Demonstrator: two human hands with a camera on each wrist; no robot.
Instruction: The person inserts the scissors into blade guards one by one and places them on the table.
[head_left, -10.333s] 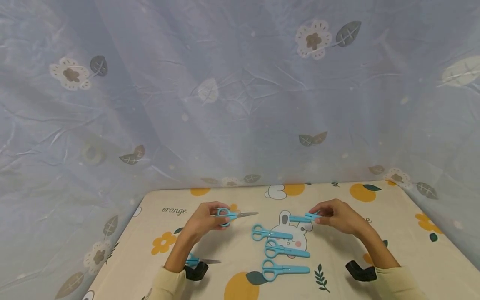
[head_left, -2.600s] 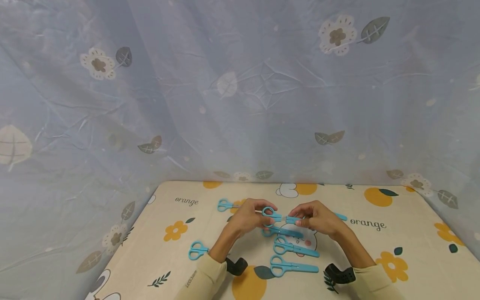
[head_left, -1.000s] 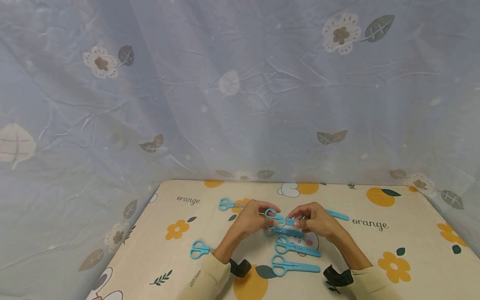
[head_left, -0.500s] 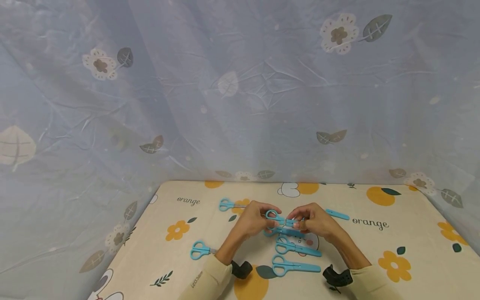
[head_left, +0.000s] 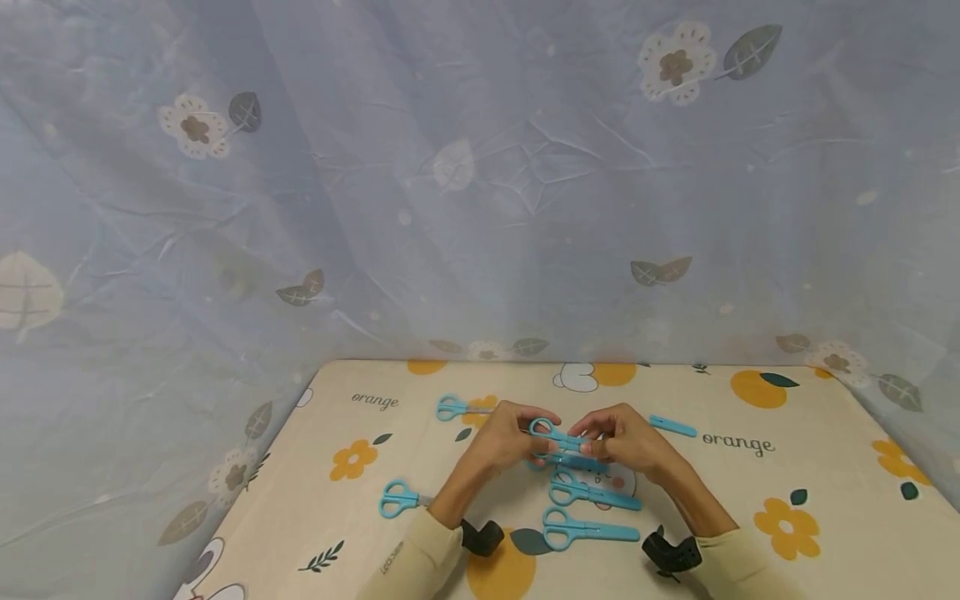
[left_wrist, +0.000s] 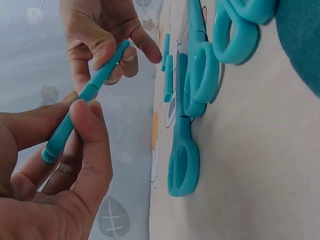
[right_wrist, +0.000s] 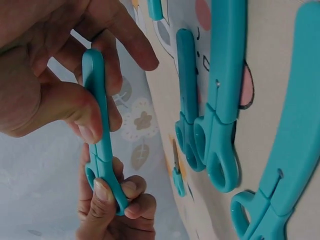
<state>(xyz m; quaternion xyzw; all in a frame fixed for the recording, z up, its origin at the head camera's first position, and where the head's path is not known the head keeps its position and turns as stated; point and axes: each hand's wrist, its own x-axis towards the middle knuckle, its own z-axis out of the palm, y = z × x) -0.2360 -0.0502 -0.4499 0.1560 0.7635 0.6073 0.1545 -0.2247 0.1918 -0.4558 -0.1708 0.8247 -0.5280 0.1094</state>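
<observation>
We grip one pair of scissors [head_left: 558, 435] w/ both hands: left hand [head_left: 506, 437] pinches the handle end betw. thumb and fingers, right hand [head_left: 626, 437] pinches the capped blade end, thumb on top. Scissors sit level, just above the table [head_left: 750, 500], near its middle. In the left wrist view the blue shaft [left_wrist: 82, 102] runs from our left thumb up to the right fingers [left_wrist: 107, 55]. Right below the hands, three capped pairs [head_left: 588, 508] lie in a stack of rows, handles left. Two more pairs lie apart on the left: one near the back [head_left: 453, 407], one near the front [head_left: 397, 498], w/ our left arm partly over them. A loose cap [head_left: 672, 426] lies just right of our right hand, beside the word "orange". Black wrist mounts [head_left: 667, 552] show at both sleeves. Flowered curtain [head_left: 480, 183] hangs behind.
</observation>
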